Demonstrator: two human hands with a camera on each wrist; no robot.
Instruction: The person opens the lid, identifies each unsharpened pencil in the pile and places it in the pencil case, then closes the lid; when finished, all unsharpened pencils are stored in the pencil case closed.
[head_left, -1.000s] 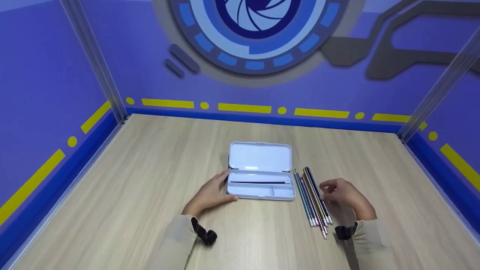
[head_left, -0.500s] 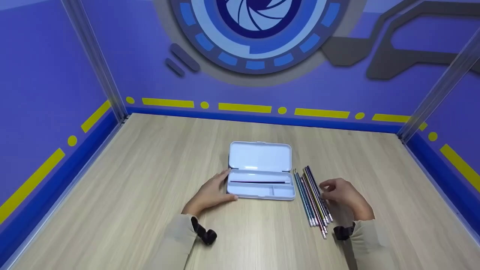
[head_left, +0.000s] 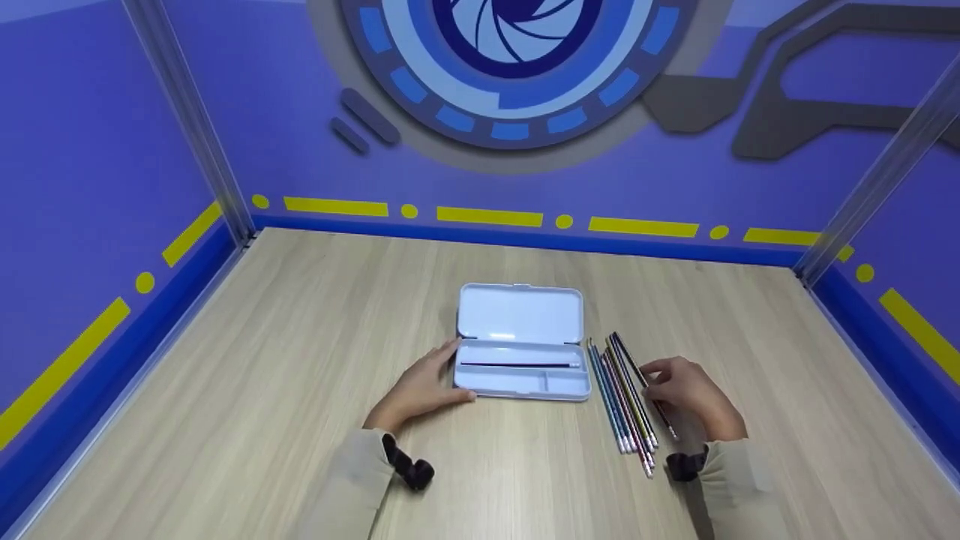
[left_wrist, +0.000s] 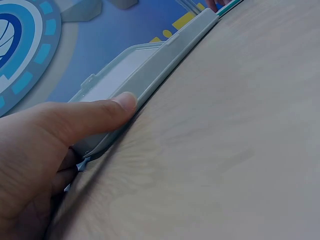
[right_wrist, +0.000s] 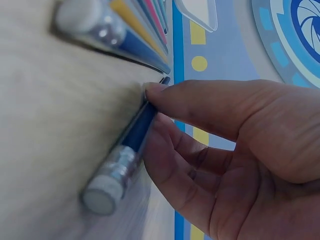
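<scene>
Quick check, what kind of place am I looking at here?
Probably a staged recording booth, not a real office: a wooden table boxed in by purple walls with yellow dashes and a big blue lens graphic. Only a pencil case and pencils lie on it.

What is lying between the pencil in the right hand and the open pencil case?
The row of other pencils lies on the table between the dark pencil pinched by the right hand and the open case. The left hand steadies the case's far end.
</scene>
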